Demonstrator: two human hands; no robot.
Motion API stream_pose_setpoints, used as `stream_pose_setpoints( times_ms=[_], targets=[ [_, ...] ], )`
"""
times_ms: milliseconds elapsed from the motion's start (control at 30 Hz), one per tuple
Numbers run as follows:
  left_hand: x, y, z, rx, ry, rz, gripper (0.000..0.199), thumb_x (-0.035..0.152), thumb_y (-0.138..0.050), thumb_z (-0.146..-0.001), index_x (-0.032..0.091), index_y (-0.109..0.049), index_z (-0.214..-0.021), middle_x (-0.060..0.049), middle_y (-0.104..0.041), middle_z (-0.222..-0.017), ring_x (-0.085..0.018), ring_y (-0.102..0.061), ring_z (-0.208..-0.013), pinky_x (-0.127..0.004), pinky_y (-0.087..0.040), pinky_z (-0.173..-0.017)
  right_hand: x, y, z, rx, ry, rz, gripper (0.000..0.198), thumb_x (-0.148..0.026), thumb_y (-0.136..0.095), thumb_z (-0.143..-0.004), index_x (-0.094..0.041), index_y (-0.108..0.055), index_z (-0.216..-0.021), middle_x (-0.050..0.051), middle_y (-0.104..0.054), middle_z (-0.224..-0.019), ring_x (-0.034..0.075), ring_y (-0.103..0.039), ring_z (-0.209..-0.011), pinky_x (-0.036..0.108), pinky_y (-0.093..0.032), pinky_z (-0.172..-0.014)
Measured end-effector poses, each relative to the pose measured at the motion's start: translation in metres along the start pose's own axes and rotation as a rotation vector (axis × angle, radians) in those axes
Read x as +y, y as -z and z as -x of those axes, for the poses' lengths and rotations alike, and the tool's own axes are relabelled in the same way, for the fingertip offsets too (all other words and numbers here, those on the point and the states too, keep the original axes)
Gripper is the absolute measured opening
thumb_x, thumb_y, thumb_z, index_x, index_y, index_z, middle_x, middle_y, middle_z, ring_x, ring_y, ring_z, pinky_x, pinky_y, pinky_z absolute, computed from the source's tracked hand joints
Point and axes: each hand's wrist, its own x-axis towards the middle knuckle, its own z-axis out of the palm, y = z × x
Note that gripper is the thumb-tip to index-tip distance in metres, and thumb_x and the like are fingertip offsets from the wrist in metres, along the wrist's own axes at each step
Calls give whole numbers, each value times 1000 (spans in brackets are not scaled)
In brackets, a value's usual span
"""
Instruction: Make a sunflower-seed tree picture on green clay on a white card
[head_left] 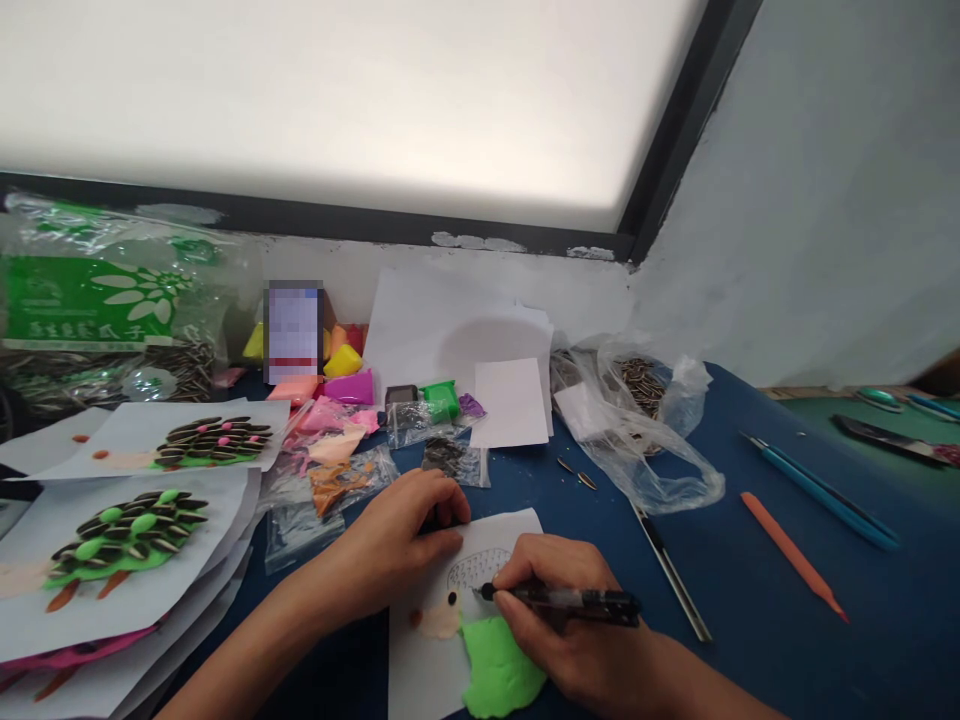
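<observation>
While the right hand (574,560) grips a black pen (559,598), the pen's tip is at the drawing (480,568) on a white paper (412,680), low in the middle of the frame. Its bottom edge runs out of the picture. Next to the drawing is a flat pale face (439,622), and below is a lump of green clay (499,670), partly behind the right hand. Over the paper's top left corner is the left hand (420,510), fingers curled down; I cannot tell if they pinch anything. Just above its fingers are small clay bags (472,467), so room is tight. To the left, the arm fills the gap beside the seed pictures (217,510). To the right, blue table (780,660) shows past the paper's edge, then a thin cutter (671,575) and, farther right, an orange stick (791,552).
</observation>
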Motion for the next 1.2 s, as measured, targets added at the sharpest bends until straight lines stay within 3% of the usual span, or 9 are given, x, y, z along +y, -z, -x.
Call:
stream_pose_setpoints(
  times_ms=[467,1200],
  targets=[
    [1,1,-1,0,7,0,14,19,-54,-74,20,-63,-85,-1,-58,-83,-20,-53,-81,-33,-40,-74,3,-1,-1,-54,15,-90,12,-17,-60,-87,-17,-64,-75,0,-64,-68,12,-58,-62,22,-42,-61],
    [1,1,-2,-2,13,-15,15,19,-54,-74,20,-63,-85,-1,-58,-83,-19,-53,-81,-32,-41,-74,1,-1,0,-9,-2,1,14,-16,-57,-85,-17,-62,-72,0,-64,-67,11,-58,-60,21,-43,-59]
  ],
)
